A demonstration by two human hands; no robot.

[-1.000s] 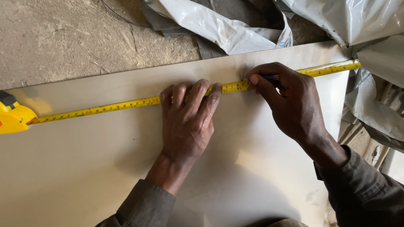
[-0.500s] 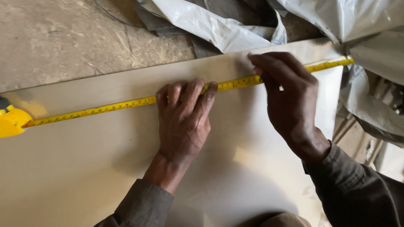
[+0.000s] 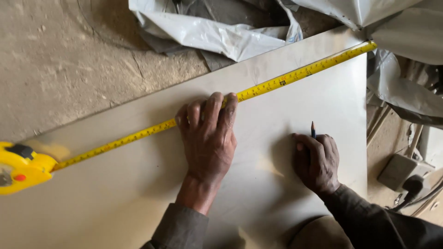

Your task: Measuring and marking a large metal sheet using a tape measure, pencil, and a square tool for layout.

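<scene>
On the pale sheet (image 3: 138,193), in the head view, the left hand (image 3: 210,138) lay flat, fingers together, pinning the yellow tape measure (image 3: 277,84) near the far edge. Its case (image 3: 23,168) sat at the left end. The right hand (image 3: 317,161), well apart, rested curled around a pencil (image 3: 313,129), tip upward.

The big pale sheet (image 3: 295,184) looks smooth and a little shiny. The yellow tape (image 3: 286,82) looks like thin painted metal, and its case (image 3: 23,168) at 9 o'clock is glossy plastic. The grey plastic wrap (image 3: 221,32) at 12 o'clock is crinkly. The floor (image 3: 69,69) is rough and dusty.
</scene>
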